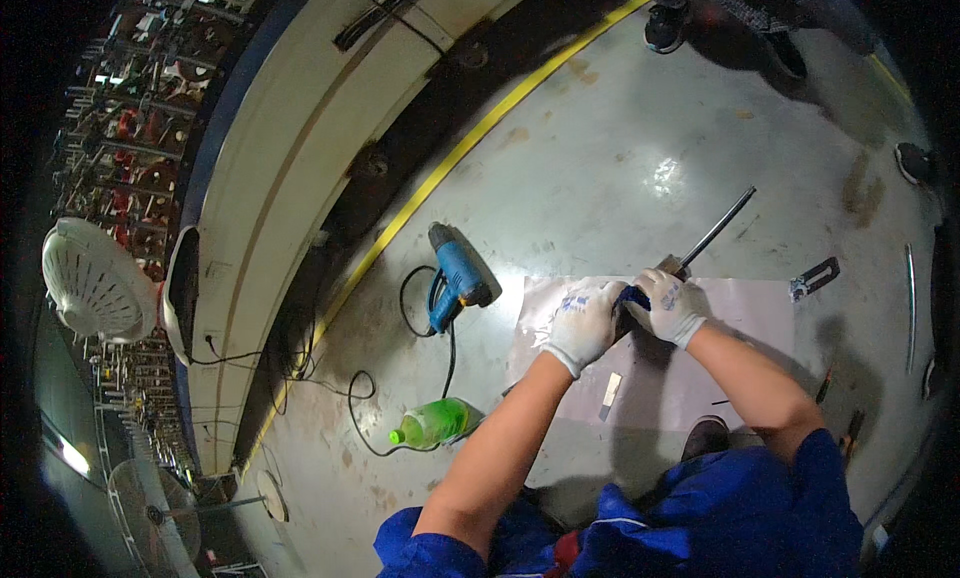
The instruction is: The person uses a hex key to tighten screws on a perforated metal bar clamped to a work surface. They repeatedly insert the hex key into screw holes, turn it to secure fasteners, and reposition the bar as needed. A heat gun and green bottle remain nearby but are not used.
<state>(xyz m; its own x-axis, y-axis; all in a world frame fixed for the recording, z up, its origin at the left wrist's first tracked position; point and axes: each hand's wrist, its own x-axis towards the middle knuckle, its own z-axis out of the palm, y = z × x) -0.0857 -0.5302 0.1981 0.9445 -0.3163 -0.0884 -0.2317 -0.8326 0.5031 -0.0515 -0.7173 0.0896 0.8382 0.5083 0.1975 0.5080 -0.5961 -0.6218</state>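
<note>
Gloves of white cloth cover both hands, which meet above a pale sheet (740, 318) that lies flat on the grey floor (620, 158). The left hand (583, 323) is curled, its fingers closed around the near end of a dark blue handle (631, 296). The right hand (672, 305) is also closed, and it grips the same tool just beside the left one, so the two gloves almost touch. From the right hand a long thin metal rod (718, 228) goes out, away from the person, tilted up to the right over the edge of the sheet.

Left of the sheet, a blue heat gun (462, 270) stands on the floor with its black cable (415, 308) in loops. A green plastic bottle (432, 423) lies on its side near the left forearm. A small metal strip (610, 395) rests on the sheet below the hands, and a small metal bracket (815, 277) lies beside the right corner of the sheet.
</note>
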